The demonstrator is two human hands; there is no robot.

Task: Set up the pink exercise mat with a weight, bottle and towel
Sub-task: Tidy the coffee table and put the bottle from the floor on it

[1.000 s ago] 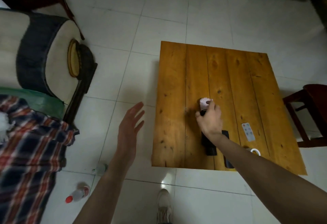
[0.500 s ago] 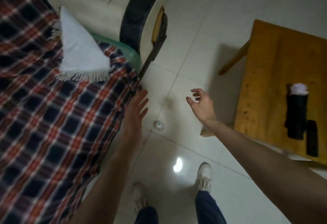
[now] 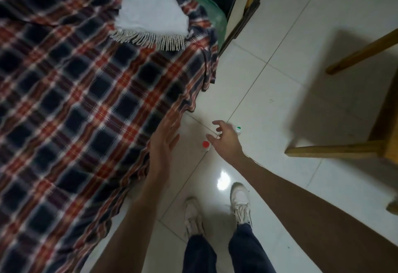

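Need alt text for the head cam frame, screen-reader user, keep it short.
Looking down, a person's open right hand reaches toward two bottles on the white tile floor, one red-capped, one green-capped. The open left hand hovers beside a plaid blanket with a white fringed towel on it. White shoes and a wooden table leg show.

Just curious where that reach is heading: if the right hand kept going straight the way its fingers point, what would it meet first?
Most likely the red-capped bottle standing on the floor just below the right hand; its open fingers curl down towards it. A green-capped bottle stands close behind the hand. Depth is hard to judge from above.
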